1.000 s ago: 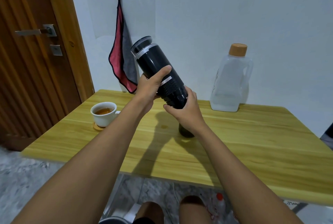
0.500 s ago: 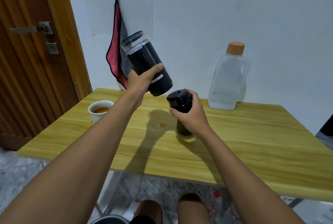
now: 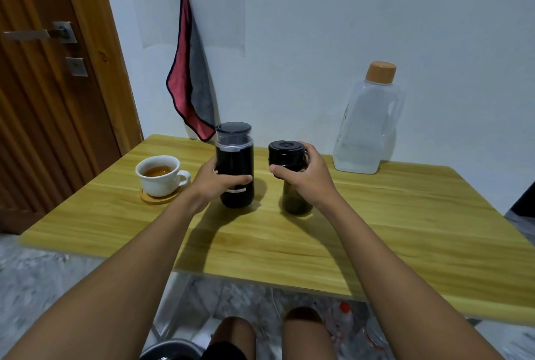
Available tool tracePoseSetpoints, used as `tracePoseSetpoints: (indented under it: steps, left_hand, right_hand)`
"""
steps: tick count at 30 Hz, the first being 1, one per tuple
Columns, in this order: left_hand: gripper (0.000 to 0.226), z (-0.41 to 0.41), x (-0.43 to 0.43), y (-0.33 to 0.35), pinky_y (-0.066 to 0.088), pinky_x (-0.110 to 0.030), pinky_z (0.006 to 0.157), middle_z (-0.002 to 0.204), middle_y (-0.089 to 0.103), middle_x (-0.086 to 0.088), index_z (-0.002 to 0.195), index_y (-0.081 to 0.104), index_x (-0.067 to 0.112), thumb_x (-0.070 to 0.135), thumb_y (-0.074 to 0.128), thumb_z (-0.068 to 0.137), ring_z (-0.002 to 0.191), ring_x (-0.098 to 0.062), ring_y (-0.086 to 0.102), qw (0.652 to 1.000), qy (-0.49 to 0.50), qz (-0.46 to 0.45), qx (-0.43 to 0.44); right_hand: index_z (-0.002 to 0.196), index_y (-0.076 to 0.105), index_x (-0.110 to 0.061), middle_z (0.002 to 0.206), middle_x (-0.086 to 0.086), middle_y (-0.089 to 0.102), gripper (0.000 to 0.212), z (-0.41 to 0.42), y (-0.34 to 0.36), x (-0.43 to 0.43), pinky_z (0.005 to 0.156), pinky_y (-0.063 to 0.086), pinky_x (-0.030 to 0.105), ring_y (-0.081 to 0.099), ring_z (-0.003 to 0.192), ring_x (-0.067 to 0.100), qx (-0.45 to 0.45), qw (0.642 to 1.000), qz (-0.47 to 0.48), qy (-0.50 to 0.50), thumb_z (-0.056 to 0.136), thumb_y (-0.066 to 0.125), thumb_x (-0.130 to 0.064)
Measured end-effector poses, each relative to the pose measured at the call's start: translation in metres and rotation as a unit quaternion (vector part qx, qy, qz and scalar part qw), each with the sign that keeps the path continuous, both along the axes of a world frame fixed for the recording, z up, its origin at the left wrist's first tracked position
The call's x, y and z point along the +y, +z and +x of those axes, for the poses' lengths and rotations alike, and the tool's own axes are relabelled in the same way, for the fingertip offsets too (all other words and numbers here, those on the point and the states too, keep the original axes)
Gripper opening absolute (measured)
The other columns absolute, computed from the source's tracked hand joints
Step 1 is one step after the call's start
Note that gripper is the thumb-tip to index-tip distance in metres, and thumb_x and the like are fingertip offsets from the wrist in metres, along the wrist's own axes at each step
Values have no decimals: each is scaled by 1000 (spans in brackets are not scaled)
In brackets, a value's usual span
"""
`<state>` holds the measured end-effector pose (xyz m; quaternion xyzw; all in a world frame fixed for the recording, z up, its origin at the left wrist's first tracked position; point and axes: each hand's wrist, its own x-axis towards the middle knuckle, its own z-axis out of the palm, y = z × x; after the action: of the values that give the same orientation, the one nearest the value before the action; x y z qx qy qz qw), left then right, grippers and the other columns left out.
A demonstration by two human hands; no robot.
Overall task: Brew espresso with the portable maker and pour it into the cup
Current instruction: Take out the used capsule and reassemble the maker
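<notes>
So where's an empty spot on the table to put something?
The right side of the table, in front of the water jug, is bare; so is the strip along the front edge. It's crowded from the cup to the left hand and right hand holding the espresso maker pieces.

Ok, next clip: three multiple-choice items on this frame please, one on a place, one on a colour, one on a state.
1. Where is the white cup? A on a coaster, left of the maker body; B on the floor; C on a shelf.
2. The cap on the jug is: A blue; B tan; C black.
3. The maker body in the left hand is: A lying flat; B tipped over the cup; C upright.
Answers: 1A, it sits on the coaster at the table's left; 2B, the cap is tan; 3C, it stands straight.
</notes>
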<state>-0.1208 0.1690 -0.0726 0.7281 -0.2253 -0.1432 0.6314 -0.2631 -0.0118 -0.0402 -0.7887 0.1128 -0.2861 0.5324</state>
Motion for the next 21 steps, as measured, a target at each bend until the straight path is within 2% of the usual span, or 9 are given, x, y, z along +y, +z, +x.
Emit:
tracePoseSetpoints:
  steps: [2,8,12,14,16,19,21]
  left_hand:
    - [59,2,0,-3,48,-19,77,114,71,11,115,64,35,18,95,68,102,0,64,1000,-6,10,-6]
    - [69,11,2,-9,51,-27,84,116,72,6,128,62,25,14,94,68,108,-9,65,999,-36,37,-8]
    - [61,14,2,-10,49,-19,76,110,72,12,116,62,32,13,94,68,100,1,65,998,-44,47,-14]
    - [60,14,2,-8,50,-13,72,108,72,14,111,61,37,10,93,69,94,5,68,997,-55,51,-17]
    - [64,15,2,-6,52,-14,74,109,72,14,112,59,40,6,92,69,94,6,69,997,-65,46,-22]
    - [78,13,3,-4,53,-25,87,122,68,7,130,52,34,3,91,69,112,-6,65,996,-71,45,-19]
    - [95,9,6,0,50,-30,92,133,61,2,146,41,25,7,93,69,123,-17,58,996,-68,56,-16]
  right_hand:
    - [122,55,-28,115,-17,65,61,3,-1,1,82,46,10,60,102,-9,6,1000,0,3,73,90,-31]
    - [116,55,-37,113,-20,65,58,8,-4,5,77,47,6,60,99,-13,7,1000,4,8,71,90,-33]
    - [124,56,-33,116,-17,67,73,10,-7,6,91,52,25,62,108,-2,12,1000,3,5,60,86,-51]
    - [126,56,-32,118,-16,67,77,10,-7,7,97,53,34,62,112,3,13,1000,-4,3,58,85,-54]
    - [127,56,-32,119,-16,67,78,10,-7,8,101,52,38,62,113,5,13,1000,-9,-1,58,85,-55]
    - [126,56,-34,120,-18,66,78,8,-6,10,102,50,39,60,115,5,18,1000,-12,-8,57,84,-57]
    - [125,56,-35,120,-20,64,78,5,-6,12,99,50,33,58,115,2,15,1000,-9,-7,56,84,-58]
